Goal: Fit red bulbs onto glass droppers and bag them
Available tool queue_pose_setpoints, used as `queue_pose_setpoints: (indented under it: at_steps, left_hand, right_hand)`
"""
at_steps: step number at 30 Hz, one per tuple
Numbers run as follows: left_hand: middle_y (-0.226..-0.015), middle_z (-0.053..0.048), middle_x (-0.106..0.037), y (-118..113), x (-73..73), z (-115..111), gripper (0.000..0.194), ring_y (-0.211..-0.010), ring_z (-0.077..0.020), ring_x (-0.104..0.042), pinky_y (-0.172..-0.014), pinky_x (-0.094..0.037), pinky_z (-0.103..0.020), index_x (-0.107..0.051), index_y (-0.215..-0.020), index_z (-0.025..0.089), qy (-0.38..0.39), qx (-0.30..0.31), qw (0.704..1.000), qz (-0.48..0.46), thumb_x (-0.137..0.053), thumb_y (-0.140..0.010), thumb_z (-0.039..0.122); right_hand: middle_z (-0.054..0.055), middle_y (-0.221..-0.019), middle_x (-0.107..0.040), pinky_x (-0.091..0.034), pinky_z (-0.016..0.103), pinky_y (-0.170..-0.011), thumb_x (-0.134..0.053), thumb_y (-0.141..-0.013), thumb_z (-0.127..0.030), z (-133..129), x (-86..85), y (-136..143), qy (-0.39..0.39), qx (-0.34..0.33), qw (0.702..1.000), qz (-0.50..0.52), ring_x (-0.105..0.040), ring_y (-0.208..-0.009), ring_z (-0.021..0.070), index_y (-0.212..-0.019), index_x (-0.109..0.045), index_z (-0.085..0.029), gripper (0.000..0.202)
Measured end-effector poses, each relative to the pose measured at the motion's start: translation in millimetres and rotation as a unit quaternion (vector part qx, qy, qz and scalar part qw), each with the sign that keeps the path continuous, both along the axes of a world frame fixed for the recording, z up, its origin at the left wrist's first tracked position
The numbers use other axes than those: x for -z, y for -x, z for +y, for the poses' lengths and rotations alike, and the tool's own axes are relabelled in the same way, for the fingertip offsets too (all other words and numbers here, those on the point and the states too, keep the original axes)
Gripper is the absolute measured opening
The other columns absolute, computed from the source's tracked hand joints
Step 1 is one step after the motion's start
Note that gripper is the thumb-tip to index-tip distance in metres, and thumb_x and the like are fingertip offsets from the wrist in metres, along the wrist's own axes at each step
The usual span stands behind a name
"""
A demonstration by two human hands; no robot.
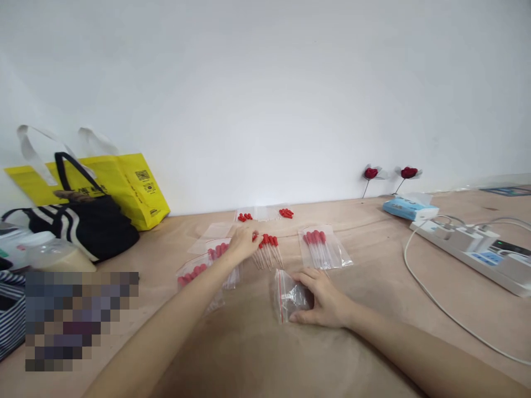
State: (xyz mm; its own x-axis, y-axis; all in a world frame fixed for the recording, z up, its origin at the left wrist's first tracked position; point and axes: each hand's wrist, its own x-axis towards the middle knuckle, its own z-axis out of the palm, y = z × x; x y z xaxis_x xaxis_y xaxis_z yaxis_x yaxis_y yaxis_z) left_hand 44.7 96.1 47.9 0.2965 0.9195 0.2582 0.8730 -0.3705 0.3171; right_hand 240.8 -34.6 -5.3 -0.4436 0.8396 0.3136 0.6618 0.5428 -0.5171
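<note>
My left hand (244, 243) reaches to a row of thin clear droppers with red rubber bulbs (271, 241), fingers closed at the bulb at the row's left end. Part of that bulb is hidden by the fingers. Nearer to me, my right hand (326, 298) grips a clear zip bag (288, 301) with a red seal line, thumb below and fingers above. No red bulb shows inside this bag. A filled bag of red-bulbed droppers (319, 243) lies to the right of the row. More filled bags (193, 275) lie partly under my left forearm.
Small red pieces (286, 213) lie on clear bags by the wall. At left are a yellow bag (143, 193), a black bag (112, 226) and a jar (58, 254). On the right are a tissue pack (409, 209), a power strip (468, 249), a white cable (431, 296) and two red artificial flowers (371, 173).
</note>
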Motion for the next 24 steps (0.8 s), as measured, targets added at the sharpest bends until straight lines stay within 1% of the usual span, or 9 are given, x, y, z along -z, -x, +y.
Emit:
queue_pose_setpoints:
  at_steps: [2, 4, 8, 11, 14, 16, 19, 21, 24]
  left_hand:
    - [-0.088, -0.009, -0.062, -9, 2.9, 21, 0.018, -0.094, -0.0255, -0.052, -0.082, -0.037, -0.034, -0.061, -0.073, 0.016, -0.005, -0.030, 0.999, 0.023, -0.056, -0.071, 0.034]
    - [-0.090, -0.011, -0.062, -16, 8.4, 35, 0.026, -0.096, -0.0290, -0.051, -0.081, -0.037, -0.037, -0.061, -0.072, 0.016, -0.001, -0.061, 0.997, 0.042, -0.058, -0.068, 0.041]
    - [-0.090, -0.013, -0.063, -21, 17.9, 48, 0.034, -0.097, -0.0317, -0.051, -0.076, -0.039, -0.037, -0.063, -0.069, 0.016, 0.019, -0.095, 0.993, 0.067, -0.058, -0.064, 0.049]
    - [-0.090, -0.012, -0.064, -20, 19.7, 52, 0.031, -0.096, -0.0295, -0.053, -0.074, -0.040, -0.034, -0.064, -0.070, 0.018, 0.030, -0.106, 0.991, 0.080, -0.056, -0.066, 0.047]
    - [-0.093, -0.010, -0.064, -20, 17.9, 54, 0.032, -0.097, -0.0274, -0.054, -0.076, -0.040, -0.033, -0.065, -0.071, 0.019, 0.028, -0.115, 0.989, 0.091, -0.052, -0.068, 0.048]
    - [-0.097, -0.010, -0.064, -20, 15.9, 53, 0.039, -0.100, -0.0289, -0.052, -0.080, -0.039, -0.035, -0.065, -0.072, 0.019, 0.023, -0.125, 0.987, 0.096, -0.050, -0.067, 0.054]
    - [-0.102, -0.013, -0.062, -21, 14.0, 50, 0.047, -0.106, -0.0332, -0.048, -0.083, -0.036, -0.039, -0.065, -0.074, 0.017, 0.023, -0.138, 0.986, 0.095, -0.052, -0.062, 0.061]
    - [-0.101, -0.014, -0.062, -21, 14.2, 48, 0.046, -0.106, -0.0339, -0.047, -0.082, -0.037, -0.039, -0.065, -0.074, 0.017, 0.027, -0.136, 0.987, 0.087, -0.056, -0.059, 0.059]
    - [-0.096, -0.015, -0.064, -23, 15.7, 47, 0.038, -0.105, -0.0335, -0.049, -0.082, -0.037, -0.037, -0.064, -0.069, 0.016, 0.031, -0.128, 0.989, 0.065, -0.060, -0.058, 0.052]
  right_hand:
    - [0.006, -0.097, -0.055, -0.036, 0.036, -0.077, -0.069, -0.055, -0.047, 0, -0.9, 1, 0.001, 0.000, 1.000, -0.001, -0.050, -0.088, 0.0219, -0.105, -0.051, -0.020, 0.059]
    - [0.005, -0.095, -0.055, -0.036, 0.035, -0.077, -0.069, -0.055, -0.047, 0, -2.1, 1, 0.001, -0.002, 1.000, -0.002, -0.049, -0.088, 0.0216, -0.103, -0.052, -0.021, 0.057]
    - [0.004, -0.093, -0.055, -0.036, 0.035, -0.076, -0.068, -0.055, -0.049, 1, -3.1, 1, 0.001, -0.002, 1.000, -0.009, -0.049, -0.086, 0.0213, -0.101, -0.053, -0.021, 0.057]
    - [0.005, -0.096, -0.054, -0.035, 0.036, -0.077, -0.068, -0.055, -0.051, 2, -2.8, 1, 0.002, -0.007, 1.000, -0.009, -0.049, -0.087, 0.0221, -0.103, -0.052, -0.021, 0.059]
    - [0.005, -0.096, -0.054, -0.035, 0.036, -0.078, -0.067, -0.055, -0.052, 2, -2.8, 1, 0.005, -0.009, 1.000, -0.008, -0.048, -0.088, 0.0224, -0.103, -0.052, -0.020, 0.059]
    - [0.005, -0.095, -0.055, -0.035, 0.036, -0.078, -0.066, -0.056, -0.053, 2, -2.9, 1, 0.006, -0.010, 1.000, -0.008, -0.048, -0.088, 0.0223, -0.102, -0.052, -0.020, 0.059]
    - [0.005, -0.094, -0.055, -0.035, 0.036, -0.077, -0.066, -0.056, -0.053, 2, -3.0, 1, 0.004, -0.010, 1.000, -0.010, -0.049, -0.087, 0.0221, -0.100, -0.052, -0.020, 0.057]
    - [0.005, -0.094, -0.055, -0.035, 0.036, -0.077, -0.066, -0.055, -0.053, 2, -2.8, 1, 0.000, -0.008, 1.000, -0.013, -0.049, -0.086, 0.0221, -0.099, -0.052, -0.019, 0.057]
    - [0.005, -0.095, -0.055, -0.035, 0.036, -0.077, -0.067, -0.055, -0.052, 2, -2.5, 1, -0.002, -0.007, 1.000, -0.012, -0.049, -0.087, 0.0221, -0.101, -0.052, -0.020, 0.058]
